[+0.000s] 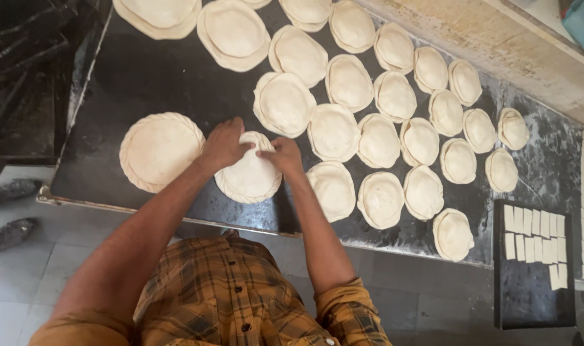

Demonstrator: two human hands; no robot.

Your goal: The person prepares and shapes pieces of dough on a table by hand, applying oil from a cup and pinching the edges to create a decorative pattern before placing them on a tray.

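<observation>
Plaid-sleeved arms reach to the dark tabletop (176, 83), where left hand (224, 146) and right hand (282, 154) pinch-crimp the round dough pastry (248, 179), fingers closed on its far rim; turning it likely follows.

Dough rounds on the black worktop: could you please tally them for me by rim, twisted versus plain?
Twisted-rim rounds: 2, one of them under the left hand and right hand
Plain-rim rounds: 24, counting those cut off by the picture's top edge
Total: 26
</observation>
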